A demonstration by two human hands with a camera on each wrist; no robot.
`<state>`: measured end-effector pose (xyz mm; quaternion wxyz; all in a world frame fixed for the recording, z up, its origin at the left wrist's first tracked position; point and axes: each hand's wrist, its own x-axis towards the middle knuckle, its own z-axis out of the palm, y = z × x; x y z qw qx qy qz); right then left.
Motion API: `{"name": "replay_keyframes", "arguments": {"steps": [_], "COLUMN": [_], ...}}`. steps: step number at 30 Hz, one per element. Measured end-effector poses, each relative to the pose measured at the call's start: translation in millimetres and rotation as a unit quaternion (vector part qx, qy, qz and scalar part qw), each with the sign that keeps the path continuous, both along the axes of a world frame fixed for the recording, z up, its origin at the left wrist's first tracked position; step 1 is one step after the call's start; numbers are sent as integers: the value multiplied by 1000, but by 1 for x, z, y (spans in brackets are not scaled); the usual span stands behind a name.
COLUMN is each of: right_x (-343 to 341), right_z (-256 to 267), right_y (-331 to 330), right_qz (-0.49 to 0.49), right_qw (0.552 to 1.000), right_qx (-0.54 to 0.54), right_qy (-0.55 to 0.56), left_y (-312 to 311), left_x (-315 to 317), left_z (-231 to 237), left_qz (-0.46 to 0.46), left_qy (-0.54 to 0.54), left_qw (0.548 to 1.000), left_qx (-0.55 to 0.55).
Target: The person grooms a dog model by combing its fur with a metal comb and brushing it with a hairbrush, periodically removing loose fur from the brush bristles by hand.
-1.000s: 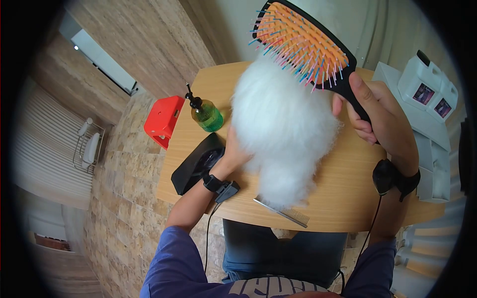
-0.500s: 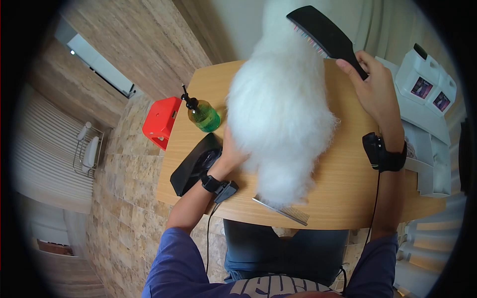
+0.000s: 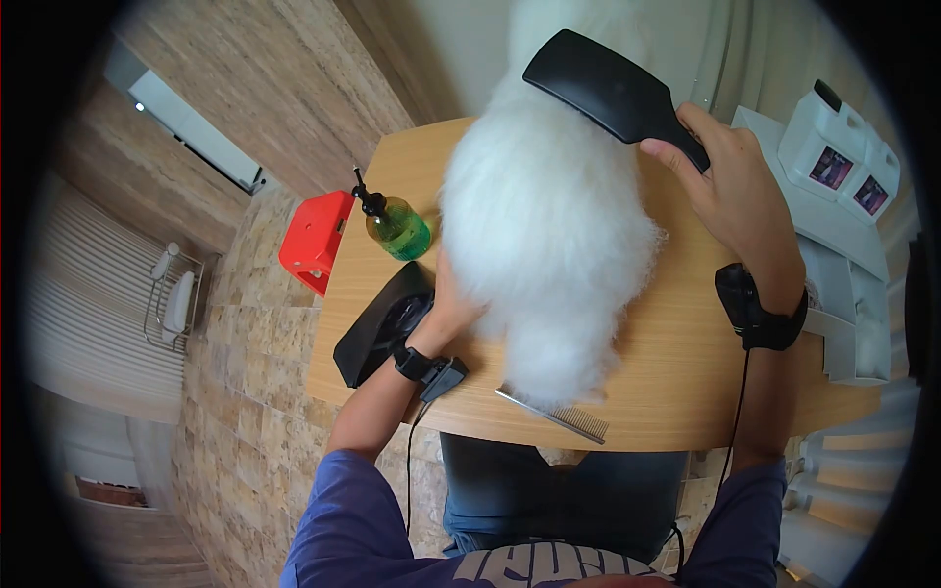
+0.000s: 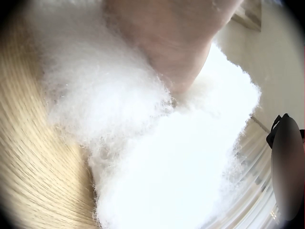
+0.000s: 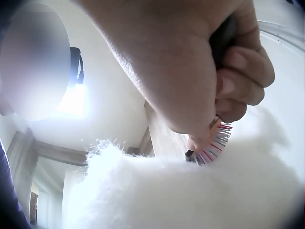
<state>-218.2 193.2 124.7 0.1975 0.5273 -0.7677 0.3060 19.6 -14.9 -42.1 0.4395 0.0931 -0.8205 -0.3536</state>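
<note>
A fluffy white dog (image 3: 549, 216) stands on the wooden table (image 3: 676, 392), its rump toward me. My right hand (image 3: 735, 186) grips the handle of a black paddle brush (image 3: 603, 88), fingers curled round it. The brush's black back faces up, over the fur of the dog's back. In the right wrist view its coloured bristles (image 5: 217, 145) reach into the white fur. My left hand (image 3: 456, 304) lies against the dog's left flank, fingers hidden in fur. A metal comb (image 3: 559, 416) lies by the table's near edge, one end beside the low-hanging fur.
Left of the dog are a pump bottle of green liquid (image 3: 400, 230) and a black case-like object (image 3: 377, 333). A red stool (image 3: 316, 235) stands beyond the table's left edge. White jugs (image 3: 828, 147) and a white drawer unit (image 3: 853, 294) are at the right.
My right hand has turned the brush from bristles showing to back up, and brought it down and nearer me over the dog's back. My left hand has stayed at the flank.
</note>
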Motion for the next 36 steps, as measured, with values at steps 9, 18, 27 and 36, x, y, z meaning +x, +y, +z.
{"name": "replay_keyframes", "arguments": {"steps": [9, 18, 27, 36], "right_x": [10, 28, 47, 58], "right_z": [8, 18, 25, 28], "right_y": [11, 23, 32, 40], "right_qz": [2, 112, 152, 271], "right_qw": [1000, 994, 988, 961], "right_qx": [23, -9, 0, 59], "right_qy": [10, 19, 2, -10], "left_y": [-4, -10, -4, -6], "left_x": [4, 4, 4, 7], "left_z": [-1, -14, -14, -15], "left_qz": [-29, -7, -1, -9], "left_qy": [-35, -32, -6, -44], "left_qw": [999, 999, 1000, 999], "left_qx": [15, -8, 20, 5]}}
